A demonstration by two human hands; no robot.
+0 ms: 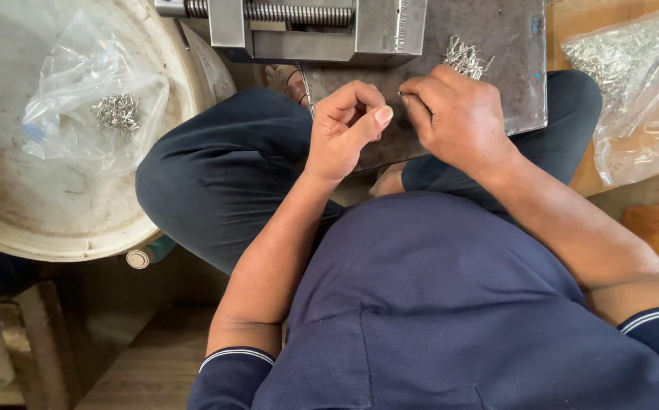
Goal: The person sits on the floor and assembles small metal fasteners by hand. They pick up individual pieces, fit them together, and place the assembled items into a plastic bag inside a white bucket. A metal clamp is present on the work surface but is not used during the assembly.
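Basin: large pale tub (pixel 11 205) far left, holding a clear bag (pixel 79 91) of small metal pins.
Plate: grey steel slab (pixel 508 45) across the lap, a vise (pixel 307 26) on its far end.
Loose pins: little heap (pixel 466 57) on the plate, just beyond the right hand.
Left hand (pixel 341 129): fingers curled together; whether it holds a pin, cannot tell.
Right hand (pixel 455 114): fingertips pinched on something tiny.
Advice: probably best to take one pin at a time, hands close over the plate.

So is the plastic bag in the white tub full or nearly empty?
Nearly empty: the clear plastic bag in the white tub holds only one small cluster of metal pins.
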